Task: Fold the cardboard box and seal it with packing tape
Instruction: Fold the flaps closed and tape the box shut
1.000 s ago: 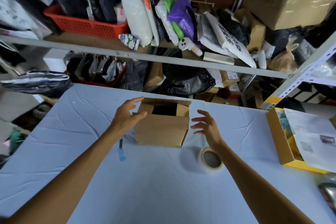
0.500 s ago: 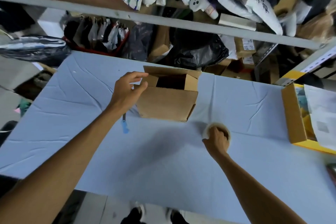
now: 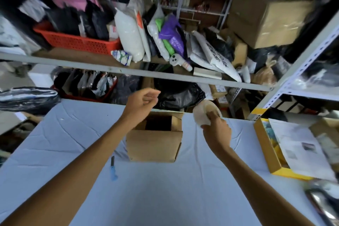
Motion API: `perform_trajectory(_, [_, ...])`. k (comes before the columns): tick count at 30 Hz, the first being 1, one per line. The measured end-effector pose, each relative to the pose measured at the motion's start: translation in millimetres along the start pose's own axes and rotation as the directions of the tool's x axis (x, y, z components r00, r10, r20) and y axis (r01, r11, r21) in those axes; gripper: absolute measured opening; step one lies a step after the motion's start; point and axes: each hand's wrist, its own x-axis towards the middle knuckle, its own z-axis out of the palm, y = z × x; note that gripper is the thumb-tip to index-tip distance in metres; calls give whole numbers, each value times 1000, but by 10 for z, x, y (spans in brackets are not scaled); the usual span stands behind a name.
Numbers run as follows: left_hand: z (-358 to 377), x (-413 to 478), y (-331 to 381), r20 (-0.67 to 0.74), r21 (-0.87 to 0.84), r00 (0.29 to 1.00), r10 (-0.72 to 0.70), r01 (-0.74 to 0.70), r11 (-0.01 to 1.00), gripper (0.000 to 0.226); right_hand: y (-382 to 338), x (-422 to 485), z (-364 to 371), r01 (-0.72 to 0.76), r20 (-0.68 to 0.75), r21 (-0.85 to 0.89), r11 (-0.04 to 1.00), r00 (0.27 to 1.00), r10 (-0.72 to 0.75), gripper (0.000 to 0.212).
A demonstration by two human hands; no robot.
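Right hand (image 3: 216, 132) grips the packing tape roll (image 3: 202, 113), fingers curled round its near rim, and holds it clear of the counter (image 3: 165, 198), just beside the right top corner of the cardboard box (image 3: 156, 145). Judged purpose: to bring the roll level with the box top so a strip can be drawn across. Toward the near edge, left of the box, lies a blue-handled tool (image 3: 113, 169), likely a cutter but too small to confirm. The box stands upright at mid-counter toward the far edge, top open, flaps only partly turned in and a dark gap showing. Folding is judged unfinished, and no tape is seen on it. Left hand (image 3: 141, 103) hovers above the box's far left corner, fingers loosely curled with thumb against forefinger. Whether it pinches a free end of clear tape cannot be told, since motion blur smears both it and the roll. At the right edge a yellow tray (image 3: 264, 150) holds printed sheets (image 3: 297, 150), partly cut off by the frame. Beyond the far edge the shelf (image 3: 128, 70) is crowded with bags, contents indistinct. The box bottom is hidden, so its sealing is unverified.
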Motion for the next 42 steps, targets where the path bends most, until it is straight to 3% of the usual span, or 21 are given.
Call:
perform_trajectory(4, [115,78,201,136,-56,990,-42,50,997,40,-414,-3,-344,306,-130,-43,951,942,-309,55])
perform_trajectory(8, [119,73,266,183,-277,977,-112,160,947,40,-702,-103,-435,456,-136,23,890,883,-449,48])
perform_trajectory(11, [41,30,234,152,-373,979,-132,181,910,37,-802,-181,-382,513,-123,53,857,855,-504,42])
perform_trajectory(17, [-112,-76,70,131,-323,982,-135,171,931,29,-858,-248,-283,581,-109,76,810,812,-573,44])
perform_trajectory(23, [-127,-188,-7,125,-402,976,-178,213,890,24,-835,-280,-199,628,-79,21,778,777,-624,34])
perform_trajectory(25, [-135,-214,-4,151,-401,964,-221,264,877,39,-818,-289,-171,667,-87,-4,745,742,-665,32])
perform_trajectory(28, [-155,-234,-38,152,-373,953,-262,301,878,22,-776,-305,-140,746,-129,-49,665,655,-744,30])
perform_trajectory(30, [-165,-258,-64,143,-395,946,-292,325,859,19,-752,-322,-117,750,-152,-23,661,651,-744,35])
perform_trajectory(34, [-180,-329,-111,144,-481,921,-363,386,787,15,-711,-305,-93,530,-135,281,800,847,-514,54])
perform_trajectory(36, [-192,-354,-133,157,-502,918,-363,391,772,15,-683,-260,-93,264,47,553,790,937,-346,54])
perform_trajectory(37, [-198,-359,-146,164,-512,918,-362,393,764,17,-685,-233,-103,52,210,701,711,938,-275,49])
perform_trajectory(39, [-214,-365,-157,160,-528,915,-371,397,751,22,-686,-198,-96,-334,474,822,461,850,-230,35])
perform_trajectory(40, [-220,-366,-168,160,-530,913,-375,400,748,25,-683,-195,-83,-419,520,828,372,823,-230,32])
perform_trajectory(42, [-231,-377,-195,180,-523,913,-366,404,750,31,-688,-201,-58,-455,525,841,294,818,-235,31])
